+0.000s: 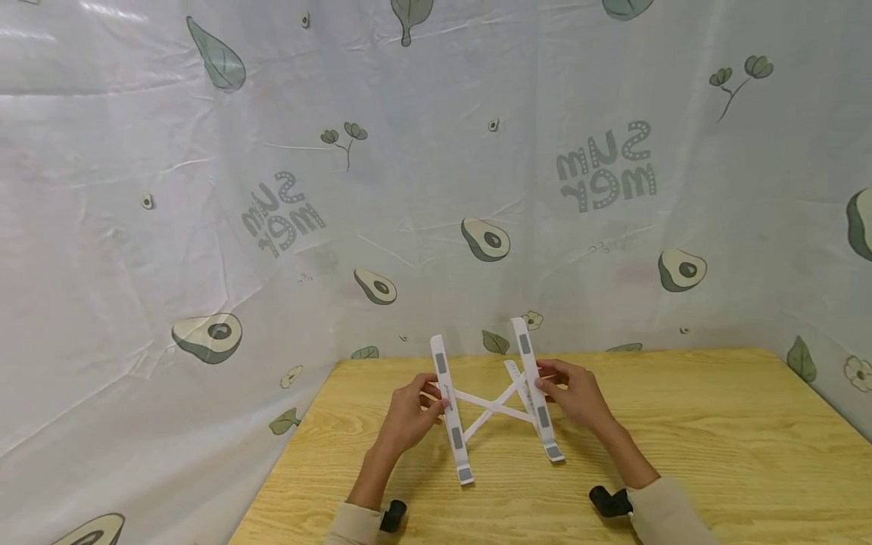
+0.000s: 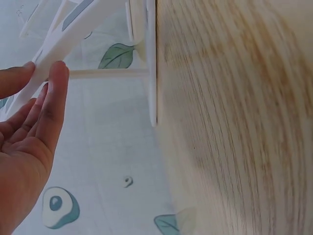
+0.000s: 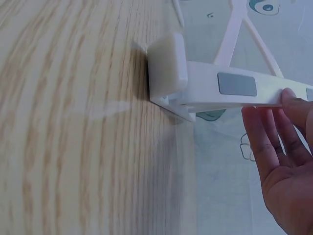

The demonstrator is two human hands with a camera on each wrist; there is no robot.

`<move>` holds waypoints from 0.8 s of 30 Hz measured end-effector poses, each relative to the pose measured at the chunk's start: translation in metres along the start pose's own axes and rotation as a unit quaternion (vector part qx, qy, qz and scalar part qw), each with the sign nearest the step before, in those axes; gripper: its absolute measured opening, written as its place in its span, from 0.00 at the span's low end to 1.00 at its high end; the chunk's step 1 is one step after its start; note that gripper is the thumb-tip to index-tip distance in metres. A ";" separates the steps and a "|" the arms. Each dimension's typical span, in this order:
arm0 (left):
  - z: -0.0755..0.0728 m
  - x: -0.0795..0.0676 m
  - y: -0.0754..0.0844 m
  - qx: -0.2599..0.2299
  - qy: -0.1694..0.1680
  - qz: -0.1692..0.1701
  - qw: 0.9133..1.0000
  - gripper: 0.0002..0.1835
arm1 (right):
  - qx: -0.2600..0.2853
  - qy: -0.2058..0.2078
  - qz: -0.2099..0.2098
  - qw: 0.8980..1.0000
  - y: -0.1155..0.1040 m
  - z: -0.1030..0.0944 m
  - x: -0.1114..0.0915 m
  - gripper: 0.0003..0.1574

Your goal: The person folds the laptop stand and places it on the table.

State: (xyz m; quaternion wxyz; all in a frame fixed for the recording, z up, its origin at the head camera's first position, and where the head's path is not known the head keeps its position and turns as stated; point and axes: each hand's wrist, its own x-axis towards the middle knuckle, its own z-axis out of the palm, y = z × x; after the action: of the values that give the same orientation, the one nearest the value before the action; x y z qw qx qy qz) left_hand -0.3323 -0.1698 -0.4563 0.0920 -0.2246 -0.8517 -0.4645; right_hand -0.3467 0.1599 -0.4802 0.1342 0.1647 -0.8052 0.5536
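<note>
A white folding laptop stand (image 1: pixel 492 407) stands spread out on the table, its two long rails joined by an X of thin crossbars. Grey pads line the rails, and each near end turns up into a small lip. In the head view my left hand (image 1: pixel 409 415) pinches the left rail (image 1: pixel 444 382) around its middle, thumb on top and fingers at the outer side. My right hand (image 1: pixel 579 397) holds the right rail (image 1: pixel 530 365) the same way. The right wrist view shows the thumb over the rail and the fingers (image 3: pixel 266 142) beneath it.
The wooden table (image 1: pixel 681 424) extends around the stand. Behind and to the left hangs a pale curtain (image 1: pixel 422 189) printed with avocados and leaves, meeting the table's far edge. Black wrist devices (image 1: pixel 609 501) sit by both sleeves.
</note>
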 end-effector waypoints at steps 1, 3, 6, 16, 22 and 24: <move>0.000 0.000 0.001 -0.007 -0.001 -0.003 1.000 0.22 | -0.003 0.001 0.003 1.000 0.000 0.000 0.000 0.25; 0.000 -0.001 0.001 -0.022 -0.003 -0.009 1.000 0.23 | -0.010 -0.001 0.007 1.000 0.001 0.001 0.000 0.26; 0.000 0.000 0.000 -0.044 -0.006 -0.015 0.999 0.23 | -0.014 -0.004 0.011 1.000 0.001 0.001 -0.001 0.27; -0.002 -0.002 0.003 -0.068 -0.028 -0.043 0.996 0.22 | -0.026 -0.017 0.003 1.000 -0.003 -0.001 -0.002 0.28; 0.000 -0.003 0.000 -0.085 -0.039 -0.061 0.994 0.22 | -0.029 -0.025 0.006 0.999 -0.001 0.000 -0.003 0.28; 0.001 -0.003 0.000 -0.089 -0.036 -0.055 0.994 0.21 | -0.032 -0.026 0.005 0.999 0.000 0.000 -0.004 0.28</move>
State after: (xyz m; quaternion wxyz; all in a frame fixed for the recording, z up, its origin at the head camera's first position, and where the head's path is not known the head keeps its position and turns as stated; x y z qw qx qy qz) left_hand -0.3297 -0.1700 -0.4573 0.0153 -0.2009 -0.8206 -0.5348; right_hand -0.3433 0.1603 -0.4814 0.1157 0.1710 -0.8263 0.5240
